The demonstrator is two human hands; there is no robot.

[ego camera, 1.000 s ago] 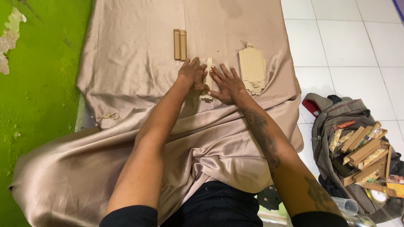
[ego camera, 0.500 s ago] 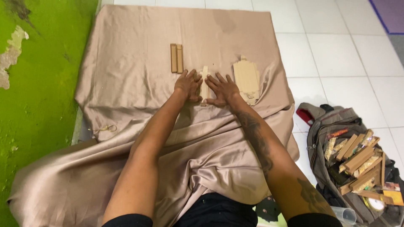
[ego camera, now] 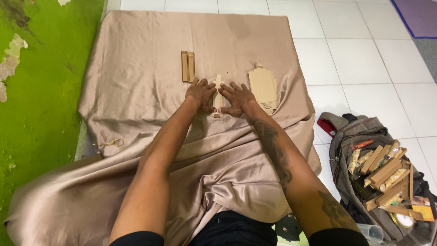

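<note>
Left hand [ego camera: 200, 93]: lying palm down, fingers spread flat and gripping nothing, just left of centre in the frame, touching the left edge of a narrow pale wooden strip piece [ego camera: 218, 93].

Right hand [ego camera: 236, 97]: likewise lying flat and open, fingers spread, pressing against the right edge of the same strip. The strip is sitting upright in the picture between the two hands, its upper end showing above the fingertips and a small end showing below them.

Pair of slim brown wooden bars [ego camera: 188, 66]: lying side by side, touching each other, just above and left of the left hand, apart from it.

Flat tan cardboard-coloured panel with a small tab at its top [ego camera: 263, 86]: lying just right of the right hand; whether it is touching the hand cannot be told.

Shiny beige satin cloth [ego camera: 136, 91]: covering the worktop-like surface across the centre and upper frame, and draping down over the person's lap at the bottom.

Grey-brown open backpack [ego camera: 346, 136]: sitting on the white tiled floor [ego camera: 364, 59] at lower right, holding a jumble of wooden sticks and offcuts [ego camera: 384, 171].

Green painted wall with peeling patches [ego camera: 36, 91]: running along the left edge.
</note>
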